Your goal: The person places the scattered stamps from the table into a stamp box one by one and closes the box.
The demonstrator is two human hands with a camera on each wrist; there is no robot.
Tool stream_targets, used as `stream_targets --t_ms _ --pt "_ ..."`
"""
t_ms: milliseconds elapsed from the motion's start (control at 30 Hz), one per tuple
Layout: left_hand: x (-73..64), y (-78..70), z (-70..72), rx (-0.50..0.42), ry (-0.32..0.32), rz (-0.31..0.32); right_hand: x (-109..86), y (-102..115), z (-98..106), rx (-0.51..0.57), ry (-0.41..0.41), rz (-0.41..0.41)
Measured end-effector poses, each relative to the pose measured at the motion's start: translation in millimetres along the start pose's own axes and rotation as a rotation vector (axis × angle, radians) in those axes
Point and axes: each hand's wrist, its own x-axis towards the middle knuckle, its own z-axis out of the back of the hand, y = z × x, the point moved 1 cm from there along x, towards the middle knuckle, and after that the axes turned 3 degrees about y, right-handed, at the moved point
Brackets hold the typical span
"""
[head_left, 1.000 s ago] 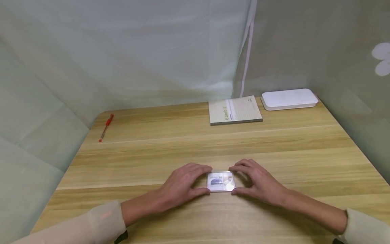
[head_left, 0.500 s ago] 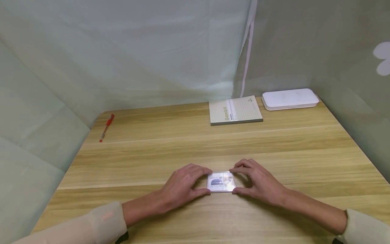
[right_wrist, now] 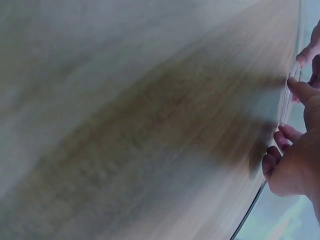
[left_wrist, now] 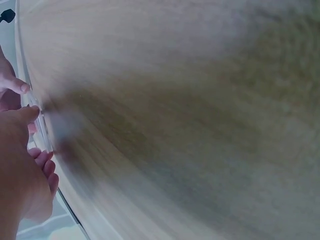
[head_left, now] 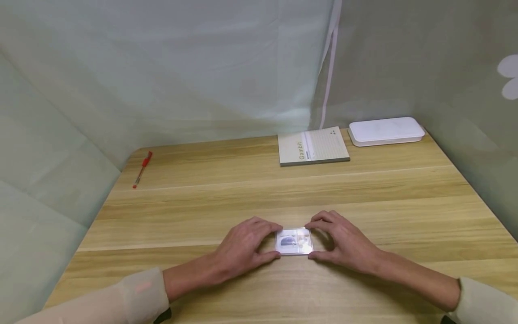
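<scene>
A small flat clear case (head_left: pixel 288 243) with a printed card or label inside lies near the front middle of the wooden table, a bright glare on its right part. My left hand (head_left: pixel 244 243) pinches its left end between thumb and index finger, at the near and far corners. At the right end, my right hand (head_left: pixel 344 240) pinches the two corners likewise. In the left wrist view the left hand (left_wrist: pixel 25 165) shows at the edge, with the case thin and edge-on. The right wrist view has the right hand (right_wrist: pixel 300 145) beside the clear case (right_wrist: pixel 285 102).
A red pen (head_left: pixel 142 169) lies at the table's far left. Toward the back stands a notepad (head_left: pixel 313 147) marked "Gambit", and right of it a white lidded box (head_left: pixel 386 132). Pale cloth curtains (head_left: pixel 182 72) hang behind and beside the wooden table (head_left: pixel 202 189).
</scene>
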Motion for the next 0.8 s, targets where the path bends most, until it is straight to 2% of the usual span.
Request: stream_targets --t_ms 333,467,800 --pt "4.5 2.7 5.6 0.046 -0.022 -0.019 10.9 3.0 3.7 -0.008 0.018 -0.038" --pt "8.4 7.0 9.2 0.062 -0.032 -0.021 17.7 1.6 5.7 -0.015 0.011 -0.030" --pt "17.3 20.8 11.6 0.070 -0.011 -0.001 32.6 -4.2 6.9 -0.009 0.010 -0.020"
